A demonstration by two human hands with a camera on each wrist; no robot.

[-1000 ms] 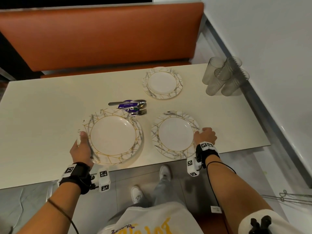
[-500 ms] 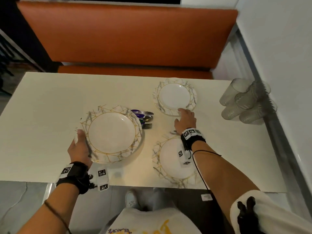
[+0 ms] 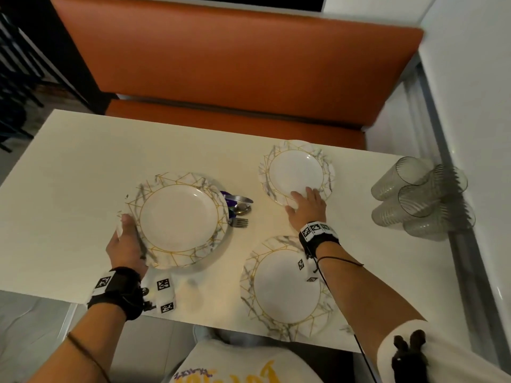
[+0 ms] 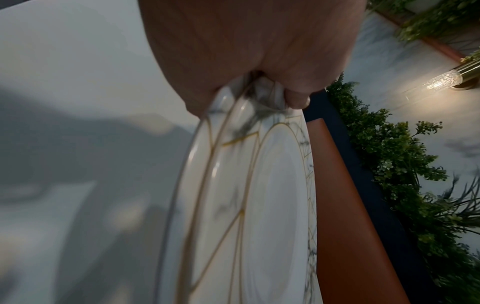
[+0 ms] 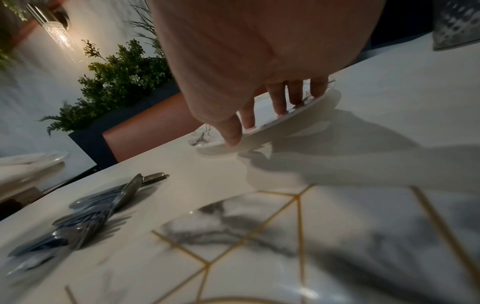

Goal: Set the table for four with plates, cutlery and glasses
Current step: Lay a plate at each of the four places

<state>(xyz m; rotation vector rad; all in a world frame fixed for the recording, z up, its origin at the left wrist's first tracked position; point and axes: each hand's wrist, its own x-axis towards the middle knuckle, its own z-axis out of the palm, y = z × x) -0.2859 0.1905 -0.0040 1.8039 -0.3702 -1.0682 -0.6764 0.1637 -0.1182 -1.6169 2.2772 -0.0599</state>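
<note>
My left hand (image 3: 129,230) grips the left rim of a stack of marble-and-gold plates (image 3: 178,217), thumb on top, and holds it just above the table (image 3: 69,189). The left wrist view shows two plates (image 4: 272,205) pinched in that hand (image 4: 246,51). My right hand (image 3: 305,201) reaches over the near plate (image 3: 284,288). Its straight fingers (image 5: 278,102) rest on the near rim of the far plate (image 3: 296,170), thumb at the edge. A bundle of cutlery (image 3: 239,208) lies between the plates, partly hidden under the held stack. Several glasses (image 3: 417,197) stand at the right edge.
An orange bench (image 3: 235,64) runs along the table's far side, and a white wall (image 3: 475,106) closes the right. The table's left half is bare cream surface. Green plants (image 4: 389,164) and a wall lamp (image 4: 446,78) show behind the bench.
My right hand let go of the near plate, moved forward and now rests on the far plate's rim. My left hand keeps hold of the plate stack, shifted slightly away from me.
</note>
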